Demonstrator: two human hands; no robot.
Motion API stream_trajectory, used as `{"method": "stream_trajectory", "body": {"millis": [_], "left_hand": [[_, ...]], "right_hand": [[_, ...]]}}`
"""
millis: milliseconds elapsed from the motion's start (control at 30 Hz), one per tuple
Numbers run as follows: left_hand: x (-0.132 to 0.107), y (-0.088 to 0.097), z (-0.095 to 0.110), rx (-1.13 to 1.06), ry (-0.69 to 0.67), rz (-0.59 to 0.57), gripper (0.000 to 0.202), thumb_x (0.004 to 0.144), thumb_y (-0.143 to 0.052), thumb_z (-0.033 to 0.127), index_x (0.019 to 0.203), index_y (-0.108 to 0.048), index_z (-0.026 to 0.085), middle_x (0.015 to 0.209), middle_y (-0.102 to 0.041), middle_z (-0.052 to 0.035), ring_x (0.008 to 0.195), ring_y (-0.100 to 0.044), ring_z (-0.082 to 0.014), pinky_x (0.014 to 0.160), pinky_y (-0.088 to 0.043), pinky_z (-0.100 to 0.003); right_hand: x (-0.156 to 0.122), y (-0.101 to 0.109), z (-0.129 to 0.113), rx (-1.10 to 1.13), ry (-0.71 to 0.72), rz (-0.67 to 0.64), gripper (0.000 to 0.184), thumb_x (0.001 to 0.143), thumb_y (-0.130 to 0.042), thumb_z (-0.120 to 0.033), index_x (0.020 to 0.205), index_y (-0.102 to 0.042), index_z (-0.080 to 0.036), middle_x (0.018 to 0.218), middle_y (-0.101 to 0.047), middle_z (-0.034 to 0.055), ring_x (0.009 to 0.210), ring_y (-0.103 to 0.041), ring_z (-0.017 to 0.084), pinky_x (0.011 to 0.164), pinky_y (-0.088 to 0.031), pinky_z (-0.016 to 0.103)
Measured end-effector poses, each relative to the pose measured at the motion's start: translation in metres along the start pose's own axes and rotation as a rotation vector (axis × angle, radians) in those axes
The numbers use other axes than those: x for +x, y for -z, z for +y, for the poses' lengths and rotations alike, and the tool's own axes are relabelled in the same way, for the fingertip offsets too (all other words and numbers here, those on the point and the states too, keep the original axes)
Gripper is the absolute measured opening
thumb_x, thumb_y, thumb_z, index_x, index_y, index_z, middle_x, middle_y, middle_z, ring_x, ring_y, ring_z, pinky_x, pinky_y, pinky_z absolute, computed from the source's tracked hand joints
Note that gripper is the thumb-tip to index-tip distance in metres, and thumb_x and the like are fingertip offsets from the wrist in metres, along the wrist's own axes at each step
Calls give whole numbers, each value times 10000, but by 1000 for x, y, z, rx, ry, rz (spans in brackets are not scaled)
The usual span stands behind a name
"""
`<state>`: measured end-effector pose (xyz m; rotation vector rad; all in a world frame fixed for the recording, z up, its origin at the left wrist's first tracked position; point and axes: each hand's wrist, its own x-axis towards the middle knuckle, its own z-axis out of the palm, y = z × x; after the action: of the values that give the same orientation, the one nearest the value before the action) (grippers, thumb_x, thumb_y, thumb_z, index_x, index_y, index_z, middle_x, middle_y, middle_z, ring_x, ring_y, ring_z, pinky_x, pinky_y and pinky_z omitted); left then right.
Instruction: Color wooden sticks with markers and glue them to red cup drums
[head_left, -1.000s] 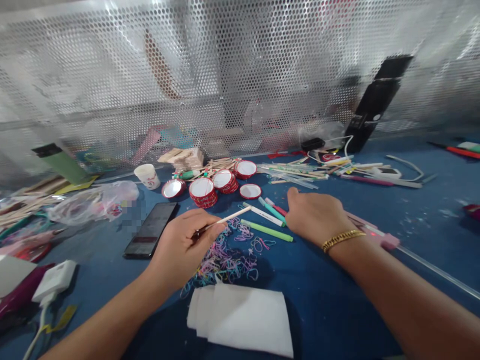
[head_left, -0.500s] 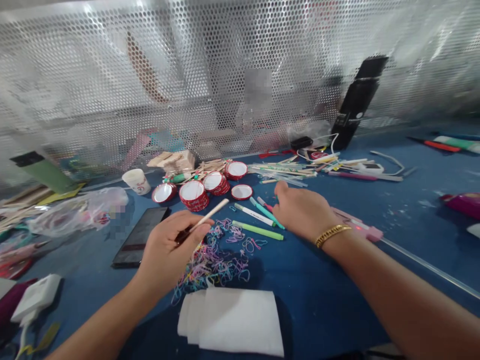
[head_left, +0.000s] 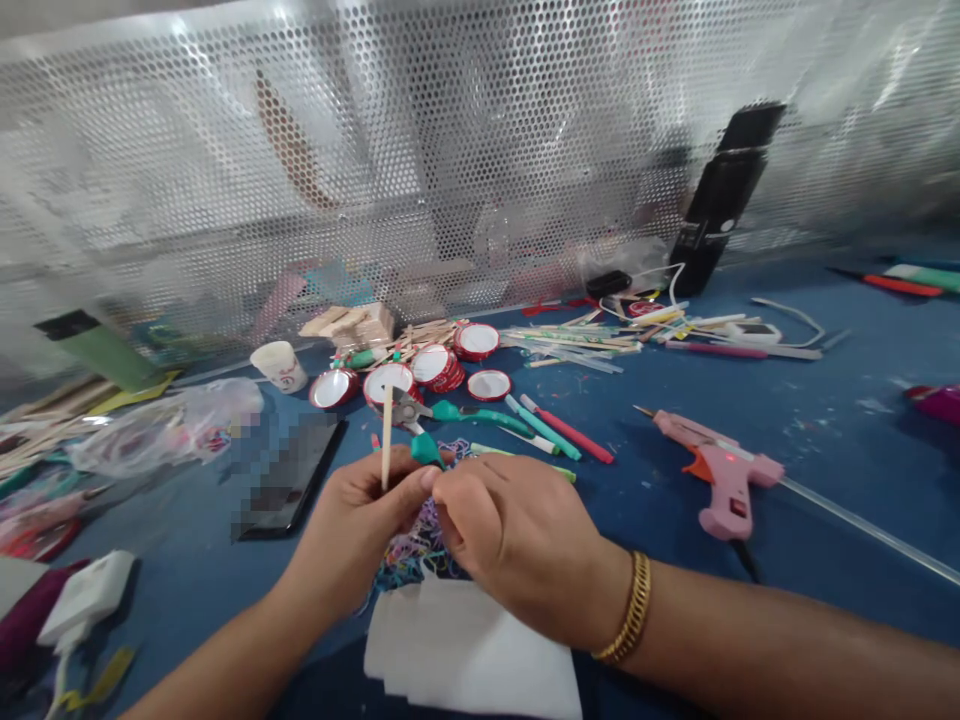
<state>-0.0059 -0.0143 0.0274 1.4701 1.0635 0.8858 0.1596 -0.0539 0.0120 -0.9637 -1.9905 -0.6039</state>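
My left hand (head_left: 375,520) is closed around a pale wooden stick (head_left: 387,435) that points nearly straight up. A small red bit shows by its fingers, too hidden to name. My right hand (head_left: 517,540), curled and wearing a gold bracelet, meets the left thumb. From where the hands meet, one handle of teal-handled pliers (head_left: 427,450) rises; the grip on it is partly hidden. The pliers' metal jaws are just right of the stick, and their other handle spreads rightward over the pens. Behind my hands lies a heap of coloured elastic bands (head_left: 409,562).
Red-rimmed round tins (head_left: 388,378) and a paper cup (head_left: 279,366) stand behind. A pink glue gun (head_left: 727,470) lies at right, a black phone (head_left: 296,480) at left. White folded tissue (head_left: 457,650) is in front. A red pen (head_left: 574,432) lies past my right hand.
My right hand has come left from the pens to meet my left hand. The teal-handled pliers have appeared between them. The stick has swung from slanting right to upright. The glue gun is uncovered.
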Motion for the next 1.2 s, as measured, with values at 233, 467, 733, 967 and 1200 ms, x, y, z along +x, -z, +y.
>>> {"method": "stream_trajectory", "body": {"millis": [233, 467, 733, 967, 1200], "left_hand": [[-4, -4, 4, -178, -23, -32, 294, 735, -782, 403, 725, -618, 159, 709, -611, -14, 680, -558, -131, 691, -495, -281], [-5, -5, 0, -30, -90, -15, 305, 790, -719, 460, 747, -623, 174, 644, -561, 12, 604, -489, -114, 600, -439, -257], [5, 29, 13, 665, -295, 138, 470, 959, -426, 537, 917, -726, 178, 781, -648, -39, 686, -534, -151, 605, -393, -254], [16, 42, 11, 736, -310, 156, 358, 981, -441, 403, 1134, -706, 216, 833, -687, -26, 742, -586, -151, 659, -422, -249], [7, 29, 13, 645, -342, 94, 471, 1006, -355, 452, 666, -531, 178, 609, -473, 15, 571, -418, -112, 556, -319, -246]], "right_hand": [[-3, 1, 5, -23, -120, -42, 344, 897, -580, -308, 1185, -533, -125, 1003, -661, 126, 922, -613, 256, 771, -500, 400], [-3, -2, 10, -23, -297, -231, 890, 804, -610, -424, 1559, -205, -181, 1511, -376, 193, 1345, -389, 413, 1074, -371, 618], [-8, 10, 27, 47, -390, -303, 878, 720, -543, -199, 1544, -242, -166, 1349, -532, 181, 1233, -520, 365, 1022, -456, 594], [-18, 11, 40, 187, -361, -382, 779, 760, -459, -185, 1520, -292, -168, 1427, -510, 168, 1349, -472, 325, 1065, -460, 576], [-21, 7, 32, 298, -399, -401, 787, 727, -476, -170, 1503, -349, -189, 1449, -513, 160, 1364, -476, 332, 1067, -460, 592]]}}
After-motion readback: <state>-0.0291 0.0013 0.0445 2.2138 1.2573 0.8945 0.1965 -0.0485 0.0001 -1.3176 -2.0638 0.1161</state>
